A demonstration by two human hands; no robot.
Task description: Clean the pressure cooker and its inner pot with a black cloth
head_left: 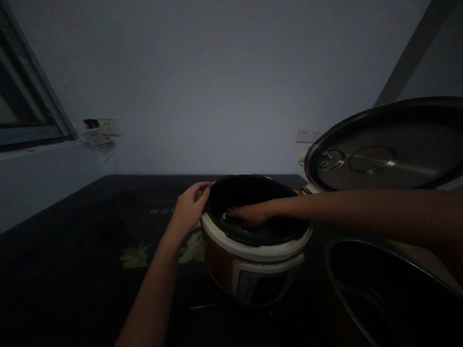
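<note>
An electric pressure cooker [220, 260] with a white rim and a front control panel stands on the dark countertop. Its hinged lid [376, 140] hangs open to the right, the metal inner side showing. My left hand [191, 202] grips the cooker's left rim, thumb toward the inside and fingers at the outer edge. My right hand [251, 213] reaches down into the dark cavity, fingers bent against the inner left wall. A small white bit shows at its fingertips; what it belongs to is too dark to make out.
A dark inner pot [347, 284] with a shiny rim stands open at the lower right, below my right forearm. Wall sockets [307, 136] sit behind the cooker, and more sockets [103, 130] at left near a window [29, 91]. Pale patches [135, 255] mark the countertop [90, 217].
</note>
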